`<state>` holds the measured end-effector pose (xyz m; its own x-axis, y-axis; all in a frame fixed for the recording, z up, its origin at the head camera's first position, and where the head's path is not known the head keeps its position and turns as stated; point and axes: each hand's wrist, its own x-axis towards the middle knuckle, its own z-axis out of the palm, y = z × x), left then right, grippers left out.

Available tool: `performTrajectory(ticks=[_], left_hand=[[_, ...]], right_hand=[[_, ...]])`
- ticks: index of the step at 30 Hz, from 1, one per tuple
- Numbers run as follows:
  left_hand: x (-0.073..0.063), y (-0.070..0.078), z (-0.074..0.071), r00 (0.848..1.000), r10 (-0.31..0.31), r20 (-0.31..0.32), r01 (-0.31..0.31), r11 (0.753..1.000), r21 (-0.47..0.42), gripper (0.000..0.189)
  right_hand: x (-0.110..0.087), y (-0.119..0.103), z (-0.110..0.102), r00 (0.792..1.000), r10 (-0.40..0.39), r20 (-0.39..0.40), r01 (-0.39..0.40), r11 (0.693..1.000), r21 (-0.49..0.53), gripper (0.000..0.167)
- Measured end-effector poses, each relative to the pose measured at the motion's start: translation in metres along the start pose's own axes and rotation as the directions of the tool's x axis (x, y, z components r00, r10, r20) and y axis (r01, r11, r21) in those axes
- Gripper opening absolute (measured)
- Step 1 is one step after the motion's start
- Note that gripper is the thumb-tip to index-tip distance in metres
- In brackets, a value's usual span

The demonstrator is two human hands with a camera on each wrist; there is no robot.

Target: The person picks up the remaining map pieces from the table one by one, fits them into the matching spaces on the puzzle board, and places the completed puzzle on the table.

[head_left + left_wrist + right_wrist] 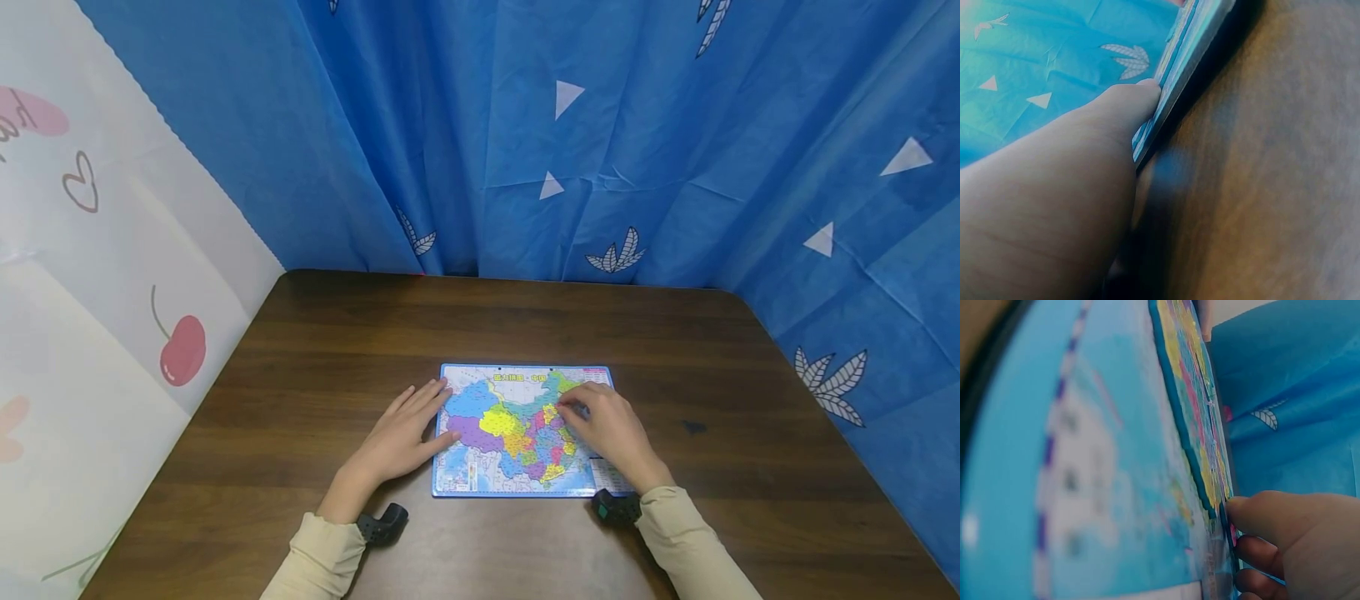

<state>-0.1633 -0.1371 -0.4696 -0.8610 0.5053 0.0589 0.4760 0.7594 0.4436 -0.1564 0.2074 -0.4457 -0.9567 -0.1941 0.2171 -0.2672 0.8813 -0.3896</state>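
A map puzzle board [487, 487] with a blue rim lies flat on the table, covered with coloured puzzle pieces [472, 433] in yellow, purple, green, pink and blue. My left hand [397, 437] rests at the board's left edge with its fingers spread and the thumb touching the board; the left wrist view shows that thumb [1138, 97] against the edge. Over the upper right part of the map, my right hand [607, 421] has curled fingers, thumb and forefinger together. Between them a small pink puzzle piece [1233, 534] shows, mostly hidden by the fingers.
The brown wooden table [360, 325] extends around the board on every side. A blue curtain [465, 150] hangs behind its far edge, and a white printed cloth [112, 250] is at the left. Black wrist devices [384, 525] sit on both wrists.
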Motion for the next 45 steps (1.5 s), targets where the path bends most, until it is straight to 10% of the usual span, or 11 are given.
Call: performTrajectory(ticks=[45], left_hand=[[0.0, 0.001, -0.001, 1.0, -0.008, 0.005, 0.008, 1.0, 0.001, 0.078]], right_hand=[[-0.049, 0.068, -0.043, 0.988, 0.092, -0.127, -0.102, 0.992, -0.069, 0.028]])
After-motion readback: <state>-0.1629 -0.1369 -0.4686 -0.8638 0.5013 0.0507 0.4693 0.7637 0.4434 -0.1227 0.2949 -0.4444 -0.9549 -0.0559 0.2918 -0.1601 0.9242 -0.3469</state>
